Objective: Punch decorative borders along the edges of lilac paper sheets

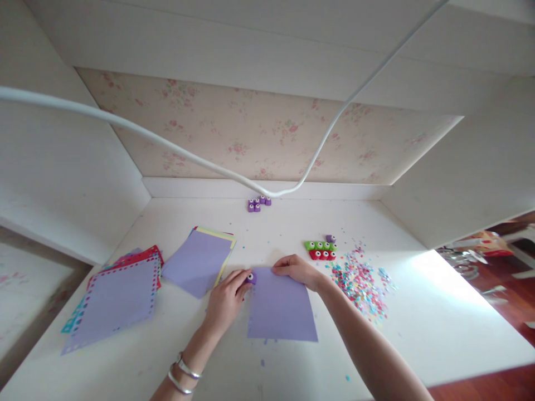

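A sheet of purple paper (284, 312) lies on the white table in front of me, with punched holes along part of its left edge. My left hand (228, 295) grips a small purple craft punch (251, 278) at the sheet's upper left corner. The sheet's top edge is pinched by my right hand (297, 269), fingers closed on the paper. Left of my hands rests a stack of uncut paper (196, 259), purple on top with yellow and red beneath. Farther left is a pile of sheets with punched borders (121, 295), purple uppermost over red and blue.
Green punches (320, 245), red punches (322, 255) and one purple punch (330, 238) sit right of centre. Several purple punches (257, 205) stand by the back wall. Colourful paper confetti (361, 287) is heaped at right. A white cable (200, 164) hangs across the view.
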The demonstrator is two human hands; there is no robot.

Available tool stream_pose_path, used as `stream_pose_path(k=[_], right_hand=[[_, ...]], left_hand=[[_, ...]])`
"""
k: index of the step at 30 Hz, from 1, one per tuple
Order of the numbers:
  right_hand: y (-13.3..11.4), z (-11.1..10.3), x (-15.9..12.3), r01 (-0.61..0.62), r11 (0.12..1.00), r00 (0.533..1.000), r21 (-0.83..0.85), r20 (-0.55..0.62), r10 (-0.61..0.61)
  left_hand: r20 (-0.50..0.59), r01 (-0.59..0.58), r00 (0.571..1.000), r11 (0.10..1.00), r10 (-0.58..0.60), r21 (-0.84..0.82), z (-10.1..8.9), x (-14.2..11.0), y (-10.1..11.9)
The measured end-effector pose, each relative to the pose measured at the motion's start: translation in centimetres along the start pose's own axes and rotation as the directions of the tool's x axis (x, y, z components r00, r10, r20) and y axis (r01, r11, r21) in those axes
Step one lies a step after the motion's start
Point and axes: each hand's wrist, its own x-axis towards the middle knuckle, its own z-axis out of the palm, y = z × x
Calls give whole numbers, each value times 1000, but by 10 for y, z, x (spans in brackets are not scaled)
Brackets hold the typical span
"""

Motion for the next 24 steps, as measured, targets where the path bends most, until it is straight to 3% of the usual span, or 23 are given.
stream_pose_path(k=[4,9,13,16,24], right_hand=[[-7,2,-2,134,969,980,-206,-120,-161],[-13,20,-26,227,884,897,-410,-266,-354],[2,45,-48,272,701,819,-659,-224,-528],[15,58,-56,276,638,811,-719,-182,-555],[20,57,-53,315,637,812,-704,-148,-565]], left_hand=[[12,7,1000,1000,-7,9,1,0,1],[17,6,1000,1000,-6,1,-1,0,1],[51,-7,999,1000,8,-23,-7,2,1],[67,2,998,999,1,-34,-9,4,1],[89,40,995,998,-36,-42,-8,3,1]])
